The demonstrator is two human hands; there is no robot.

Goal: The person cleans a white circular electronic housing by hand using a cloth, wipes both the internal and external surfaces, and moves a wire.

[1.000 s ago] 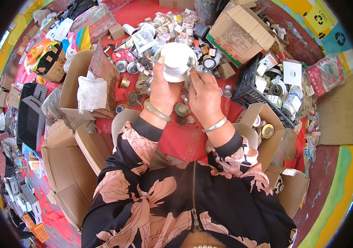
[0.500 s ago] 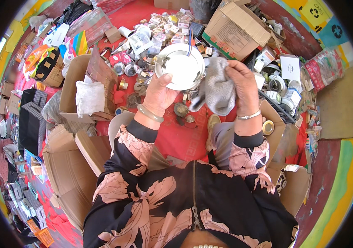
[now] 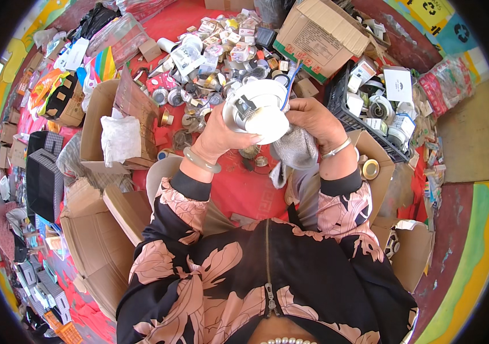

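- Left hand (image 3: 217, 137) raised, grip clamped on the round white plastic light fitting (image 3: 257, 112).
- Right hand (image 3: 313, 117) presses a grey cloth (image 3: 296, 152) against the fitting, fingers closed on it.
- Beyond that grip, a black plastic crate (image 3: 347, 117) holds white fittings.

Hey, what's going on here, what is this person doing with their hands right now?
A person sits over a red floor strewn with small lamp parts and cardboard boxes. Their left hand holds up a round white light fixture, while the right hand presses a grey cloth against its side, as if wiping it. A black crate of similar fixtures sits to the right.
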